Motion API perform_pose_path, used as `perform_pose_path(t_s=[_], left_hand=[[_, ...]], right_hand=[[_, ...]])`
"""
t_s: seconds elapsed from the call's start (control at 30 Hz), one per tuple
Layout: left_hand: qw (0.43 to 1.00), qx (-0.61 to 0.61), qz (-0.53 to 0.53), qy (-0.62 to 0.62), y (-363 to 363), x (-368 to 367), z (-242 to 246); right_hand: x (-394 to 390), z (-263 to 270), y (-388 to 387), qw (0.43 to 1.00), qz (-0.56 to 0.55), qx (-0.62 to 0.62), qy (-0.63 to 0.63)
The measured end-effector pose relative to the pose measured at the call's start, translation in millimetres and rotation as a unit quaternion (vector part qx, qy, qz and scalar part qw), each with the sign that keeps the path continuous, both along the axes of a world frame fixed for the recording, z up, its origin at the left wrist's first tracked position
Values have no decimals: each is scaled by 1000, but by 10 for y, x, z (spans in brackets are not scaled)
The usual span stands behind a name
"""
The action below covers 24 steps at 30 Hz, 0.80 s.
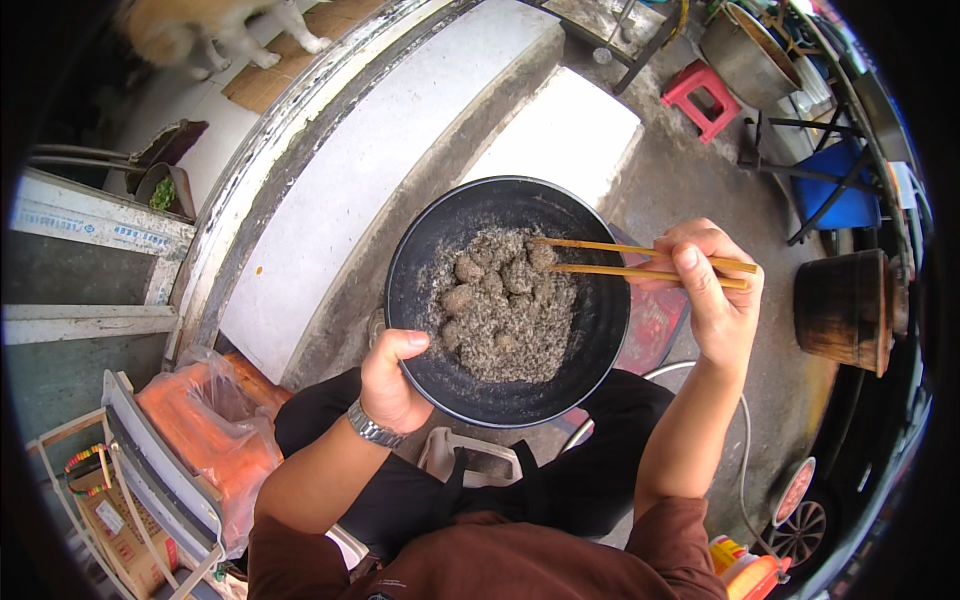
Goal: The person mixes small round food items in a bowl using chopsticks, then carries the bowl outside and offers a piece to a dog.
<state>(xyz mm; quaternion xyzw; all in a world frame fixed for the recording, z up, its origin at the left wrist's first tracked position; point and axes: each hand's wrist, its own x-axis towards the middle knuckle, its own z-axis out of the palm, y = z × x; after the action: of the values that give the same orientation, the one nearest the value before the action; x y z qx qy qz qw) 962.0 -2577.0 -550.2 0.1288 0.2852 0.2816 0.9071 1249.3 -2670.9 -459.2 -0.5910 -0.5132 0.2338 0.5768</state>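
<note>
A round black bowl [600,330] is tilted above my lap. My left hand [395,375] grips its lower left rim, thumb over the edge and fingers hidden underneath. Inside lies a grey, speckled crumbly coating [517,345] with several round coated balls [459,300] in it, mostly at the upper left. My right hand [705,274] holds a pair of wooden chopsticks [637,271] from the right. Their tips reach over the bowl and are at either side of one coated ball [541,257]; whether they squeeze it I cannot tell.
White-topped steps [375,150] rise beyond the bowl. A red plastic stool [701,97] and a large metal pot [750,60] stand at the upper right, a dark wooden bucket [840,307] at the right. An orange plastic-wrapped bundle [202,420] lies at the left. A dog [217,30] stands at the upper left.
</note>
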Motion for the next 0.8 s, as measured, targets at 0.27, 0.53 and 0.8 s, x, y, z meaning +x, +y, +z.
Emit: perform_pose_path(t_s=[0.27, 0.53, 0.8], left_hand=[[999, 2, 21, -37, 39, 9, 55], [997, 37, 66, -23, 107, 27, 130], [995, 23, 98, -20, 140, 23, 110]], right_hand=[[34, 51, -68, 988, -123, -25, 88], [17, 63, -139, 992, -82, -49, 83], [-188, 102, -102, 996, -23, -68, 44]])
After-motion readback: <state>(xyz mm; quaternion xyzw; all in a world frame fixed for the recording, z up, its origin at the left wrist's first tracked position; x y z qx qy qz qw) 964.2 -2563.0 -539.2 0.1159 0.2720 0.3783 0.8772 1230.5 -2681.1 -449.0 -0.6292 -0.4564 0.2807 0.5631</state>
